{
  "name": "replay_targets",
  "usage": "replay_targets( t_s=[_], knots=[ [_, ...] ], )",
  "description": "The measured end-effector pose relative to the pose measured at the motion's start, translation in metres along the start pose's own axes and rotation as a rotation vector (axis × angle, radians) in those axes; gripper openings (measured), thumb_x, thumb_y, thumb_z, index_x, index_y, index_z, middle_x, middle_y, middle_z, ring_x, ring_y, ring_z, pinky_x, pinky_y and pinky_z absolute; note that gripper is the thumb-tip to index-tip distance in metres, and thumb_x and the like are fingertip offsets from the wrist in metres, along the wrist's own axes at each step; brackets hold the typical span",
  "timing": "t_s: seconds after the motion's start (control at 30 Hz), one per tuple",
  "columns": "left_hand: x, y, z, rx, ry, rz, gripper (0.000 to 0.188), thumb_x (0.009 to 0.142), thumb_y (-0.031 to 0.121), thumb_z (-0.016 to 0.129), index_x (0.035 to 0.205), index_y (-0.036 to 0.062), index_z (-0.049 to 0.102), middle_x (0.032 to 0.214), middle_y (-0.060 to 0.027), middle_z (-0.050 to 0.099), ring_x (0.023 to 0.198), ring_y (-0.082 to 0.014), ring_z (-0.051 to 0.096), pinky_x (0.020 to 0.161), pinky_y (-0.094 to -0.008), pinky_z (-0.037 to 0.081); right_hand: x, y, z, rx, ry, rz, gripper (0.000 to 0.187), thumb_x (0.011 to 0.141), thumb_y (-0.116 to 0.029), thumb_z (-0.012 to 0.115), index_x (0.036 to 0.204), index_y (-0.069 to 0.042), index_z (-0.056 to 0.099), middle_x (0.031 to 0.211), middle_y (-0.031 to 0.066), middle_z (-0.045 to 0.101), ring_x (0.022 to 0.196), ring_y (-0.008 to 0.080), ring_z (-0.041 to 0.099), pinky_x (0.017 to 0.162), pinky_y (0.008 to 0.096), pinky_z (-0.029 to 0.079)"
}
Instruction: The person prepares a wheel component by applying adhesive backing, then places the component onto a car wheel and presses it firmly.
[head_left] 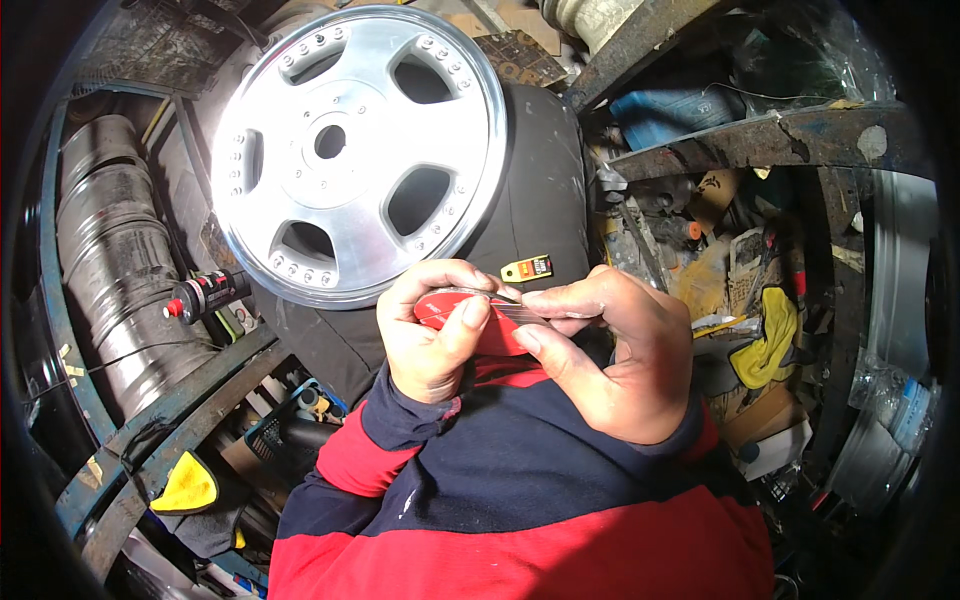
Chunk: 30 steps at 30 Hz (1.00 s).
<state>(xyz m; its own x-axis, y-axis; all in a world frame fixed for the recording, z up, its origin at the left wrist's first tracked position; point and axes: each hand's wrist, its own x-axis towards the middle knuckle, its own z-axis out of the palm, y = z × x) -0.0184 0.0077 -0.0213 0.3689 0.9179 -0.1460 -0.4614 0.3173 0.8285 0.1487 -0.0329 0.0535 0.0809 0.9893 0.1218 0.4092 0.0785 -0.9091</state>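
In front of my chest, both hands hold a flat red piece (437,306) with a rounded end, pale printing and thin grey stripes. My left hand (432,325) grips its left part, the thumb pressed on the red face and the fingers behind. The thumb and forefinger of my right hand (620,345) pinch its striped right end. Just beyond the hands, a small yellow-and-black case (527,268) lies on a black padded surface (545,170). A shiny silver alloy wheel rim (380,170) with rivets around its openings rests there too, close to my left hand.
Left of the rim lies a black bottle with a red cap (205,296). Stacked metal rims (110,220) stand behind a blue metal frame. Yellow-and-grey cloths (187,485) hang at lower left. On the right, a rusty metal beam (760,140) crosses above cluttered tools and a yellow cloth (768,340).
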Motion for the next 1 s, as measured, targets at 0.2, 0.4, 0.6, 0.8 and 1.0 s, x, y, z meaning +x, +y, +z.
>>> replay_targets(
  t_s=[0.2, 0.4, 0.6, 0.8, 1.0],
  knots=[
    [0.000, -0.001, 0.000, -0.008, 0.012, 0.026, 0.020, 0.085, 0.010, 0.072, 0.099, -0.0020, 0.062, 0.093, -0.0132, 0.068, 0.086, -0.0188, 0.066, 0.081, -0.0326, 0.053, 0.000, 0.003, 0.001, 0.007, -0.003, -0.012, 0.023, 0.076, 0.003, 0.075, 0.096, -0.002, 0.065, 0.080, 0.0093, 0.066, 0.067, 0.0176, 0.068, 0.059, 0.0265, 0.051],
    [0.000, -0.003, -0.003, 0.014, 0.008, 0.007, 0.023, 0.084, 0.011, 0.073, 0.099, -0.0017, 0.061, 0.093, -0.0141, 0.066, 0.086, -0.0201, 0.065, 0.080, -0.0337, 0.053, -0.001, 0.001, 0.003, 0.001, 0.015, 0.021, 0.020, 0.078, -0.003, 0.075, 0.097, -0.003, 0.067, 0.079, 0.0088, 0.064, 0.067, 0.0203, 0.067, 0.059, 0.0288, 0.050],
    [-0.001, -0.004, -0.003, 0.077, -0.007, 0.026, 0.027, 0.084, 0.012, 0.073, 0.101, -0.0010, 0.057, 0.092, -0.0170, 0.064, 0.085, -0.0227, 0.063, 0.077, -0.0354, 0.052, -0.002, 0.003, 0.005, -0.006, 0.041, 0.031, 0.020, 0.077, -0.001, 0.075, 0.095, -0.003, 0.067, 0.079, 0.0088, 0.064, 0.065, 0.0197, 0.066, 0.058, 0.0281, 0.050],
    [0.003, -0.004, -0.009, 0.241, -0.009, 0.094, 0.023, 0.084, 0.011, 0.072, 0.097, -0.0016, 0.059, 0.089, -0.0165, 0.064, 0.083, -0.0224, 0.063, 0.077, -0.0350, 0.052, 0.001, 0.006, 0.007, 0.014, 0.037, 0.031, 0.020, 0.076, 0.001, 0.075, 0.093, -0.003, 0.067, 0.079, 0.0091, 0.065, 0.064, 0.0185, 0.066, 0.057, 0.0279, 0.050],
    [0.008, -0.001, -0.007, 0.163, -0.093, 0.163, 0.016, 0.082, 0.005, 0.070, 0.094, -0.0037, 0.064, 0.089, -0.0136, 0.067, 0.083, -0.0183, 0.066, 0.078, -0.0308, 0.053, -0.004, 0.014, 0.013, 0.285, 0.041, 0.222, 0.021, 0.077, 0.002, 0.073, 0.096, -0.002, 0.065, 0.082, 0.0055, 0.064, 0.068, 0.0091, 0.062, 0.059, 0.0236, 0.051]
  ],
)
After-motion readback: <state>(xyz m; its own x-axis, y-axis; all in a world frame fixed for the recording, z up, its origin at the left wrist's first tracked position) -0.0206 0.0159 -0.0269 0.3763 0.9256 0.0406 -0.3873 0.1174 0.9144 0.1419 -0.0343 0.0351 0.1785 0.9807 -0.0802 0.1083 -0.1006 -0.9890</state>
